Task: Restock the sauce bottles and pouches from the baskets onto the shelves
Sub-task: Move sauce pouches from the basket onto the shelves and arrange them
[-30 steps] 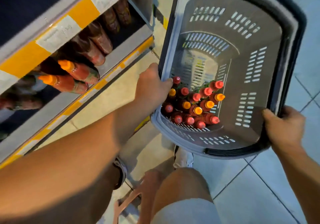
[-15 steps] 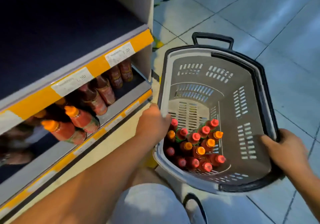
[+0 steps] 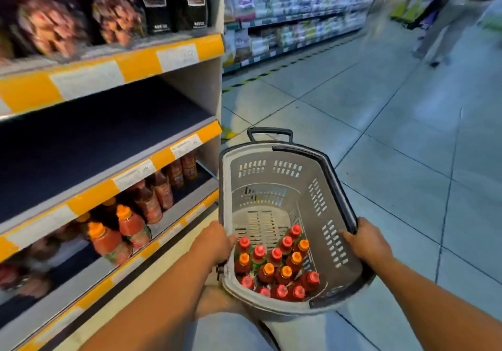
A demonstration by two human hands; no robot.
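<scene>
Grey basket (image 3: 274, 171) held off the floor beside the shelves (image 3: 108, 187): left hand (image 3: 214, 243) grips its left rim, right hand (image 3: 365, 242) grips the right rim. Sauce bottles (image 3: 274, 266) stand clustered at its near end.

Bright, even light — blurred, warped edges

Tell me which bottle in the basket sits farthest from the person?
The red-capped bottle at the far tip of the cluster in the grey basket; every other bottle stands nearer the person, and bare basket floor lies beyond it.
</scene>
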